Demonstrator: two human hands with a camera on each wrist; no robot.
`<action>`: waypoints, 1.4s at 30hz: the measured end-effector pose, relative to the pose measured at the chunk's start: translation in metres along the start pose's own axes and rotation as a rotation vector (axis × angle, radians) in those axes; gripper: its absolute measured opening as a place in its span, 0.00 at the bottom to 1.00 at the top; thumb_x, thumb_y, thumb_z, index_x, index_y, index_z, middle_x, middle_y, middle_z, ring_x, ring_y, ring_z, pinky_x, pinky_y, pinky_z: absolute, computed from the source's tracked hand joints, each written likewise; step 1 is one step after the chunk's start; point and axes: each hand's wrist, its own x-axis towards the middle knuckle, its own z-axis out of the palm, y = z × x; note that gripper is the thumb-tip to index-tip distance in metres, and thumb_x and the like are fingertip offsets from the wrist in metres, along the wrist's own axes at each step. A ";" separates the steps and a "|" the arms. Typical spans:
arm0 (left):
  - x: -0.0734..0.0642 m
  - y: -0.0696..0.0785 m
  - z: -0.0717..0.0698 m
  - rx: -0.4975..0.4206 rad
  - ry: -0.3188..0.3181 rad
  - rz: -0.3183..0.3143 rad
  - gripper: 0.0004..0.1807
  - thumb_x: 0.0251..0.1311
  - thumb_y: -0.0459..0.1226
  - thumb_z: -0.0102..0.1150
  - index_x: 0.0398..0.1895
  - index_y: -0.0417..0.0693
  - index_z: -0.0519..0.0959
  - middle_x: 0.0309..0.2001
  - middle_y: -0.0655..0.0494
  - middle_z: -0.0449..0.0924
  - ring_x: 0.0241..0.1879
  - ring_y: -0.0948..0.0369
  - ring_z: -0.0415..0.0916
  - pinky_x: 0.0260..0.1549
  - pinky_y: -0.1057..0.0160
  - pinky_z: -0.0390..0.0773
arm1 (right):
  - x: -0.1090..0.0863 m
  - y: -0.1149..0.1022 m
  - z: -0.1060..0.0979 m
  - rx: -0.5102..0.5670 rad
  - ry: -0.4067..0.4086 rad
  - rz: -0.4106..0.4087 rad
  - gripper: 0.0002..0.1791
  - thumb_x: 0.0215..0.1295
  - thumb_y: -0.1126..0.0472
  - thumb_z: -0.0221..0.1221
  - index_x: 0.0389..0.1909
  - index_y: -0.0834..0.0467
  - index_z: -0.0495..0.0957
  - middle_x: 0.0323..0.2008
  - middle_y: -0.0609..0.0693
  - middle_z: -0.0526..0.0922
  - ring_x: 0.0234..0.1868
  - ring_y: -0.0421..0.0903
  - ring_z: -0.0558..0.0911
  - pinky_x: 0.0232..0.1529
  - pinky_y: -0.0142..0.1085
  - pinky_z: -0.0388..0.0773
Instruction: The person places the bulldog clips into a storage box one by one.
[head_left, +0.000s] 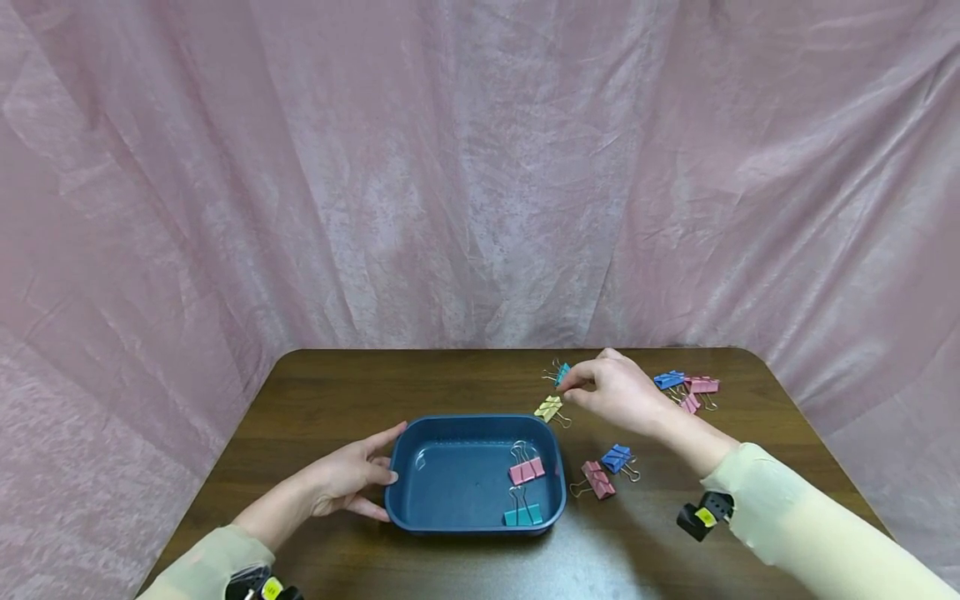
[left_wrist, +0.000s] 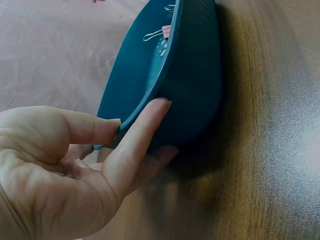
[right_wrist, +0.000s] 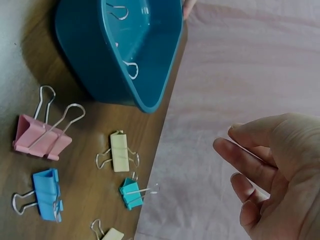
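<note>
2 clips lie at the right side of the blue tray (head_left: 450,487): a teal clip (head_left: 523,516) in front and a pink clip (head_left: 527,472) behind it, at the end nearest the loose clips. The left hand (head_left: 345,482) grips the tray's left end, fingers spread round it and thumb at the rim, probably to stop it sliding. Just right of the tray sit a rose clip (head_left: 597,480) and a blue clip (head_left: 617,458), and 1 yellow clip (head_left: 549,407) lies near its back right corner. Over the table (head_left: 360,383) hovers the right hand (head_left: 618,392), fingers bent, thumb and forefinger near each other with nothing visible between them, a shape that suits small clips. A small teal clip (head_left: 563,373) overlaps those fingertips from above, but the right wrist view shows it apart. Farther right, 1 far blue clip (head_left: 669,380) and 2 far pink clips (head_left: 702,384) bunch together. Behind everything hangs a pink curtain (head_left: 480,183).
</note>
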 end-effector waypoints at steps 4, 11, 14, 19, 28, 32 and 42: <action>0.000 0.000 0.000 0.000 0.002 -0.004 0.46 0.70 0.26 0.54 0.84 0.55 0.44 0.72 0.24 0.58 0.57 0.39 0.79 0.36 0.45 0.88 | -0.005 0.005 -0.003 0.015 0.003 0.032 0.06 0.65 0.57 0.68 0.39 0.41 0.90 0.33 0.31 0.84 0.43 0.44 0.73 0.42 0.40 0.71; 0.000 -0.001 -0.001 -0.010 -0.005 -0.010 0.46 0.70 0.26 0.53 0.84 0.55 0.43 0.71 0.25 0.60 0.57 0.40 0.78 0.36 0.45 0.88 | -0.012 0.016 -0.012 0.012 0.020 0.046 0.07 0.65 0.57 0.67 0.38 0.41 0.90 0.29 0.30 0.83 0.45 0.46 0.74 0.43 0.41 0.71; 0.000 -0.002 -0.002 -0.019 -0.014 -0.010 0.45 0.71 0.26 0.51 0.84 0.54 0.43 0.71 0.26 0.61 0.59 0.40 0.77 0.37 0.44 0.88 | -0.015 0.019 -0.017 0.002 0.028 0.051 0.06 0.66 0.56 0.66 0.40 0.42 0.90 0.30 0.31 0.85 0.45 0.46 0.74 0.41 0.41 0.70; 0.001 -0.002 -0.003 -0.024 -0.029 -0.002 0.44 0.72 0.26 0.50 0.84 0.54 0.42 0.71 0.26 0.61 0.60 0.40 0.77 0.37 0.44 0.87 | -0.019 0.025 -0.023 -0.002 0.038 0.071 0.06 0.66 0.56 0.67 0.41 0.43 0.90 0.34 0.32 0.87 0.45 0.47 0.74 0.42 0.42 0.70; 0.000 -0.003 -0.002 -0.020 -0.028 0.009 0.46 0.71 0.26 0.53 0.84 0.53 0.42 0.72 0.25 0.59 0.59 0.40 0.77 0.36 0.45 0.88 | -0.022 0.036 -0.034 -0.012 0.073 0.111 0.08 0.66 0.55 0.67 0.44 0.45 0.89 0.39 0.36 0.89 0.47 0.48 0.75 0.44 0.44 0.71; 0.000 -0.003 -0.002 -0.015 -0.024 0.012 0.46 0.71 0.27 0.53 0.84 0.54 0.42 0.72 0.25 0.59 0.58 0.40 0.78 0.36 0.45 0.88 | -0.023 0.043 -0.041 -0.012 0.085 0.134 0.09 0.66 0.55 0.66 0.46 0.46 0.88 0.43 0.41 0.89 0.52 0.52 0.76 0.50 0.50 0.72; 0.000 -0.002 -0.002 -0.014 -0.027 0.015 0.45 0.72 0.27 0.53 0.84 0.54 0.41 0.72 0.25 0.59 0.57 0.40 0.79 0.36 0.46 0.88 | -0.025 0.050 -0.053 0.036 0.085 0.160 0.11 0.68 0.57 0.65 0.49 0.48 0.87 0.50 0.51 0.87 0.32 0.52 0.83 0.36 0.49 0.82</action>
